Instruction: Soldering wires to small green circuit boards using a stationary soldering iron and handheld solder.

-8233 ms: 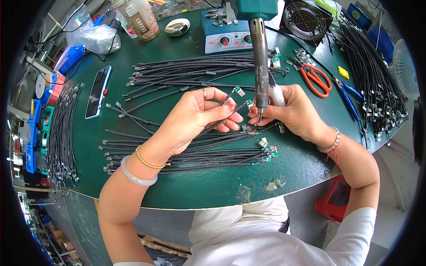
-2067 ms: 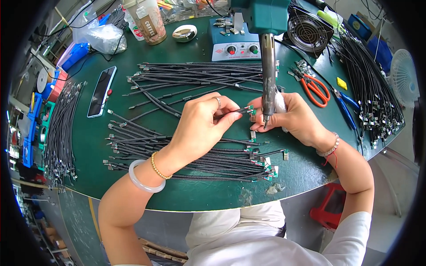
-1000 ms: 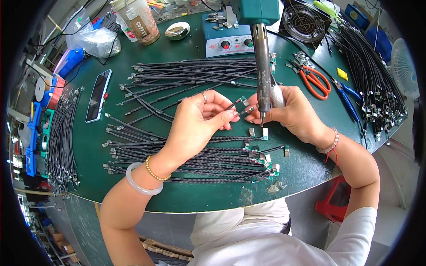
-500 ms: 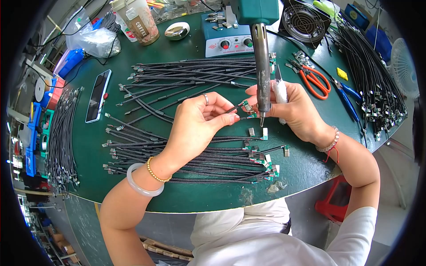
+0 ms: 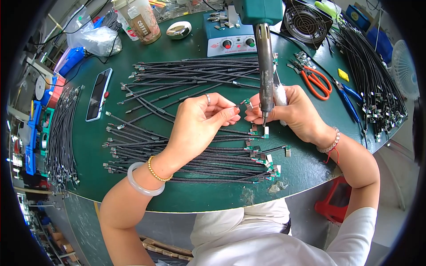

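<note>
My left hand [image 5: 197, 122] is closed, thumb against fingers, on a black braided cable [image 5: 238, 106]. Its end carries a small green-and-silver connector [image 5: 246, 103]. Facing it, my right hand [image 5: 298, 111] is closed around a slim pointed tool with a white-wrapped handle [image 5: 279, 96]; its thumb and fingertips come close to the connector, and whether they touch it I cannot tell. Between the hands a soldering iron [image 5: 265, 66] hangs tip down from a green holder [image 5: 262, 11], partly covering the right fingers. Below lie several braided cables [image 5: 199, 166] with connectors at their ends.
More cables [image 5: 177, 71] lie beyond my hands, with bundles at left [image 5: 64, 137] and right [image 5: 368, 80]. A soldering control box [image 5: 230, 44], cup [image 5: 141, 24] and fan [image 5: 306, 22] stand at the back. Orange pliers [image 5: 316, 82], blue pliers [image 5: 348, 99] and a phone [image 5: 98, 94] flank the work.
Two connector ends showed at my left fingertips before; now one does. My right fingertips have come down and closed up beside the iron's tip. The view has shifted slightly.
</note>
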Tool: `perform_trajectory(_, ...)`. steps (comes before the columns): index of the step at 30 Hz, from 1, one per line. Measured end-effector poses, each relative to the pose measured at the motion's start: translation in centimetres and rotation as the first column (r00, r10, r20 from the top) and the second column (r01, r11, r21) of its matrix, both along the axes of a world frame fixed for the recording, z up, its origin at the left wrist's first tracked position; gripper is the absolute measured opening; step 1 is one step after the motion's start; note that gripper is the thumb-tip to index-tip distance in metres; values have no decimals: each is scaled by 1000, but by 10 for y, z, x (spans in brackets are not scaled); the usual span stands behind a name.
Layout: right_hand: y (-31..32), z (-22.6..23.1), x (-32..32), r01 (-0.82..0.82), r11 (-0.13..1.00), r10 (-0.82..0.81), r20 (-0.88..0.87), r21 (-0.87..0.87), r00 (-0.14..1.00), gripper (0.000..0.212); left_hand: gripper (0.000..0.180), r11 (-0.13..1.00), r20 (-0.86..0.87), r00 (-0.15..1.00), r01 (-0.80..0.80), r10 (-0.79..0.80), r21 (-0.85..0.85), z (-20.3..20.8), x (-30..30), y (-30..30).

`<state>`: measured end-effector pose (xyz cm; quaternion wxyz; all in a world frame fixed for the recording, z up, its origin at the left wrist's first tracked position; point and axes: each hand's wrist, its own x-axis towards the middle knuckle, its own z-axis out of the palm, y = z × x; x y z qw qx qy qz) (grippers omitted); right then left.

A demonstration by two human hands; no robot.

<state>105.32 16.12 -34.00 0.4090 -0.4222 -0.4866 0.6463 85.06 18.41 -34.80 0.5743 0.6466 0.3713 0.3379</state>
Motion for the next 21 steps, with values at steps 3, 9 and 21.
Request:
perform_trajectory(3, 1, 0, -2, -15, 1000, 15, 2, 5, 1000, 22, 12, 1000, -13, 1000, 7, -7, 0, -1, -3, 0)
perform_trajectory(9, 1, -2, -8, -8, 1000, 7, 15, 11, 1000, 22, 12, 1000, 14, 1000, 16, -16, -10, -4, -10, 0)
perform_trajectory(21, -3, -2, -20, 13, 1000, -13, 30, 7, 999, 22, 9, 970, -38, 995, -77, 88, 231, -6, -20, -9)
